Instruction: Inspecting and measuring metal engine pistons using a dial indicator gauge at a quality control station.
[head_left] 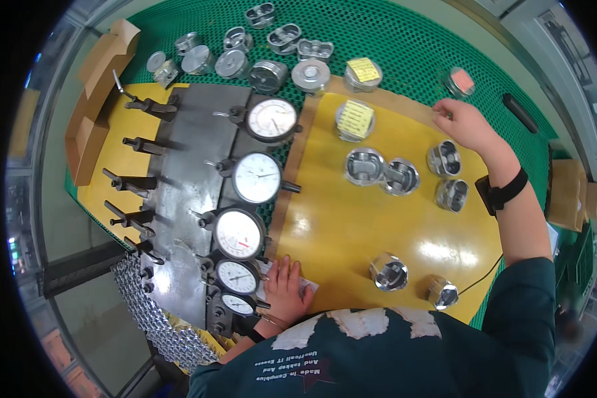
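My left hand (286, 295) lies with fingers stretched out over a white paper (309, 286), beside the lower dial gauges (237, 277). My right hand (469, 126) is above the far right of the yellow mat (351, 232), its fingers curled in and no object showing in them. Just beyond it stands a metal piston with a pink note (460, 81). Nearer to me are two pistons, one (444, 158) behind the other (452, 195). Two more pistons (365, 166) (401, 176) sit side by side mid-mat. Pistons with yellow notes (355, 122) (363, 74) stand behind.
Several dial gauges (258, 176) line a grey metal plate (186, 159) at left, with black clamp fittings (136, 182). More pistons (232, 63) stand on green mesh (404, 40). Two pistons (389, 272) (442, 292) are near my body. A black cylinder (521, 113) lies far right; cardboard boxes (565, 194) flank the table.
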Demonstrator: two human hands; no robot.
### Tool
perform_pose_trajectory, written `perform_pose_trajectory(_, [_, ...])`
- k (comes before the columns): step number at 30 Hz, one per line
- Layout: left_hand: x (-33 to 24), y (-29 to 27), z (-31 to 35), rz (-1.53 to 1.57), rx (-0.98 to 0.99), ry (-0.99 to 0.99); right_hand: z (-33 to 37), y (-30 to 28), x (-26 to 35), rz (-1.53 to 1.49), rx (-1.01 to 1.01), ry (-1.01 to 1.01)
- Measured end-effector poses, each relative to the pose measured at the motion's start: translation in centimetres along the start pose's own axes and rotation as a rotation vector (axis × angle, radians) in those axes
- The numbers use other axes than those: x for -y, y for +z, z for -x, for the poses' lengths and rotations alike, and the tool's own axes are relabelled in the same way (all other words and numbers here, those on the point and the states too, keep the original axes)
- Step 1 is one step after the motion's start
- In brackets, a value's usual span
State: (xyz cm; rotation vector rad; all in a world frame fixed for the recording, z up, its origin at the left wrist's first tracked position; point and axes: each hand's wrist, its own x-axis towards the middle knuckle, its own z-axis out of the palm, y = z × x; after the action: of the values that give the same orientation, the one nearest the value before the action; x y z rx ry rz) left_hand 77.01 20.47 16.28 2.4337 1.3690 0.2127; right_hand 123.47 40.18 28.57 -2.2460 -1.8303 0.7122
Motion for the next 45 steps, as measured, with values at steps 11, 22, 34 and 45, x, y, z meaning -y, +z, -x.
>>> perform_pose_trajectory(11, [0.0,0.0,0.0,0.033,-0.007,-0.014,-14.1,7.0,6.4,0.057,-0.093,-0.095])
perform_pose_trajectory(22, [0.4,0.3,-0.1,0.008,-0.037,0.031,-6.7,-0.3,0.2,-0.749,-0.123,0.131])
perform_pose_trajectory(34, [0.1,-0.2,-0.3,0.020,-0.004,0.025,12.4,1.0,-16.4,-1.111,0.104,0.852])
perform_pose_trajectory(45, [0.3,0.5,0.6,-0.030,0.005,-0.038,-0.6,-1.4,3.3,0.137,-0.102,-0.144])
